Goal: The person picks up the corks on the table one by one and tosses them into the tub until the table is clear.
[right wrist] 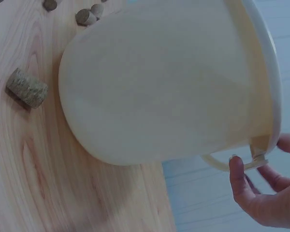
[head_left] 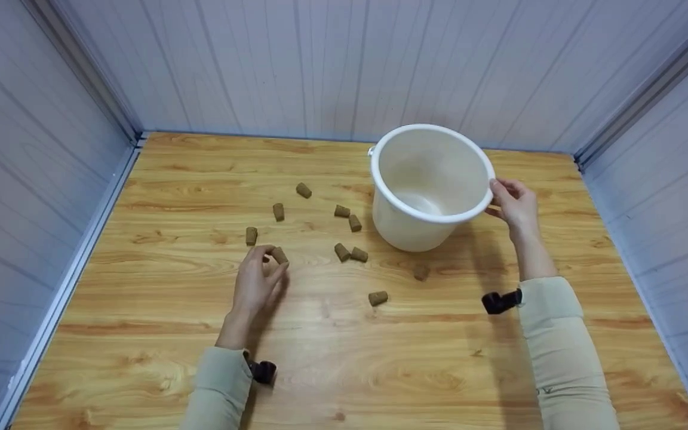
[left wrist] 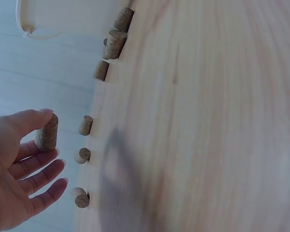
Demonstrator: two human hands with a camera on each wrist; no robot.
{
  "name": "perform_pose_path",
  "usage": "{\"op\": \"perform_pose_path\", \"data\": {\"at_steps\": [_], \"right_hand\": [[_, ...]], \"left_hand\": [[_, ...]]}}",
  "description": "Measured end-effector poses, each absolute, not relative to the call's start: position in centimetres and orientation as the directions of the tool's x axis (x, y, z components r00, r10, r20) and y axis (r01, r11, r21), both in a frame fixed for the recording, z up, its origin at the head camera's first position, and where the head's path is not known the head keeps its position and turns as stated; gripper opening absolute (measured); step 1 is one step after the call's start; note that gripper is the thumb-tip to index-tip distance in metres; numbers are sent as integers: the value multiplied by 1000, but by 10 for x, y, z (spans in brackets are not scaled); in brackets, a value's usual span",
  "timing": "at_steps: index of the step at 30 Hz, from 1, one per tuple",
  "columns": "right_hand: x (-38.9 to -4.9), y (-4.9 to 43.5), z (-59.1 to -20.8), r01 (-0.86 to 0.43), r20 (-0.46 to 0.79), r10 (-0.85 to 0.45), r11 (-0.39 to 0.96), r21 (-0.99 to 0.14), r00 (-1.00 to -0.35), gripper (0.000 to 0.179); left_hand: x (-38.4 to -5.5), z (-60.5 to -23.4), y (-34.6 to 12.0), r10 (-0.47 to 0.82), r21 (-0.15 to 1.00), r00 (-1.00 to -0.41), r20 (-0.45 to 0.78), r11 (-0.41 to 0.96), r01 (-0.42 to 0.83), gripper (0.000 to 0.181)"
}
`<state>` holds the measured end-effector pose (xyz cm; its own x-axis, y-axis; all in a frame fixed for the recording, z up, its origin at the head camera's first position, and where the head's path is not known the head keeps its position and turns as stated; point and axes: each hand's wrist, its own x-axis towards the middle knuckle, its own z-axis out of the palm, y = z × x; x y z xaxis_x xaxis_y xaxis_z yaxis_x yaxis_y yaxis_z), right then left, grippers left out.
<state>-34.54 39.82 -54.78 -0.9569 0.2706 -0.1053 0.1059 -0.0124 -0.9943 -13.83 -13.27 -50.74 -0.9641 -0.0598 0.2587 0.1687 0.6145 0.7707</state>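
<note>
In the head view, my left hand (head_left: pixel 254 280) is just above the floor at left, pinching a cork (head_left: pixel 279 255) between thumb and fingers. The left wrist view shows that cork (left wrist: pixel 47 133) upright under the thumb, other fingers spread behind. My right hand (head_left: pixel 517 206) holds the right side of a white plastic bucket (head_left: pixel 409 230) at its rim, thumb on the edge and fingers beneath. In the right wrist view those fingers (right wrist: pixel 238 181) are beside the bucket's handle (right wrist: pixel 220 164). Inside the bucket, the visible part of the bottom is bare.
Several loose corks lie between the left hand and the bucket, one of them a cork (head_left: pixel 378 298) nearer me. Another cork (head_left: pixel 421 273) lies in front of the bucket. Pale panel walls (head_left: pixel 260 65) border the wood-grain surface (head_left: pixel 350 370) at back and sides.
</note>
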Motion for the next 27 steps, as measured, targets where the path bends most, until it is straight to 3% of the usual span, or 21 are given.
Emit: {"op": "perform_pose_path", "data": {"at_steps": [4, 8, 10, 11, 27], "right_hand": [[-317, 375, -511, 144, -160, 189, -92, -985, -969, 41], [-251, 315, -421, 206, -214, 140, -73, -976, -967, 29], [-244, 309, -414, 217, -224, 144, -59, -974, -964, 28], [-225, 292, -388, 226, -226, 164, -24, -974, -960, 30], [-218, 288, -388, 193, -227, 130, -234, -953, -965, 29]], "left_hand": [[-138, -505, -129, -57, 770, -957, 286, 608, 194, 28], [-138, -501, -126, -62, 772, -956, 286, 605, 192, 30], [-137, -499, -124, -58, 772, -955, 290, 604, 198, 30], [-137, -497, -123, -52, 774, -954, 294, 599, 206, 30], [-137, -486, -111, -5, 758, -924, 382, 573, 310, 29]]}}
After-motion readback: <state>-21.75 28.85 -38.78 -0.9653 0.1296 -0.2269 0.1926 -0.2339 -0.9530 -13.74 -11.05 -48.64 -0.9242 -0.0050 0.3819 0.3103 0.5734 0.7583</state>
